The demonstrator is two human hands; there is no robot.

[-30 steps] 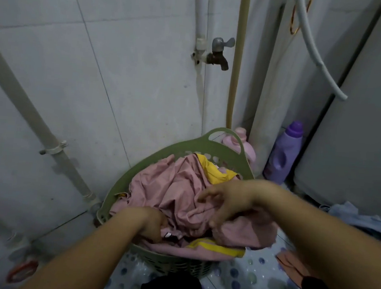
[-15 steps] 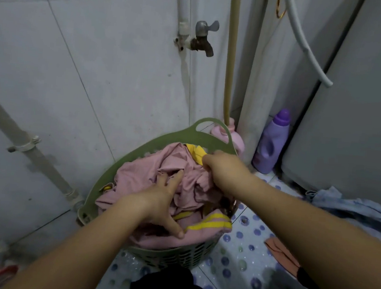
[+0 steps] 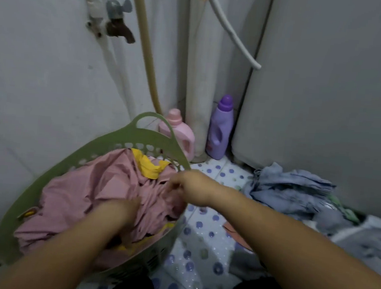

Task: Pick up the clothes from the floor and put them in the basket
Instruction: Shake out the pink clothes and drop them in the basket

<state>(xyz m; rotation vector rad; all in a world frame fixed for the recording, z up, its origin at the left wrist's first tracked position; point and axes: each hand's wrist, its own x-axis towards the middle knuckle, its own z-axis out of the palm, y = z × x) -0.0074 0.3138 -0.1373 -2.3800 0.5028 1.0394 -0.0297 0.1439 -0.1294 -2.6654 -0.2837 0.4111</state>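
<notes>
Reaching forward from the lower edge, two bare forearms are shown extended over a green basket [image 3: 106, 146], with dark clothing cut off at the bottom of the frame between them. The left hand [image 3: 118, 216] is pressed down into the pink garment [image 3: 83, 195] inside the basket; its fingers are buried among the folds, so their curl cannot be made out and no grip can be confirmed. The right hand [image 3: 190, 187] is held at the basket's right rim, palm down, with the fingertips drawn together in a pinch on a fold of the same pink cloth. Motion blur softens both hands. The pink garment is seen heaped to the basket's rim, with a yellow panel [image 3: 149, 167] exposed at the far side and further yellow strips partly hidden beneath the left wrist. The dotted floor tiles [image 3: 201, 244] are visible to the right of the basket. On them, well apart from the basket, a crumpled blue-grey pile of clothes [image 3: 291, 190] is shown lying against a pale appliance [image 3: 328, 87], the near portion of the pile being blurred and cut off by the right edge. Behind the basket handle, a pink bottle [image 3: 181, 134] is partly hidden, and a purple bottle [image 3: 221, 128] is seen upright beside it. A wall tap [image 3: 117, 22] is mounted farthest back.
</notes>
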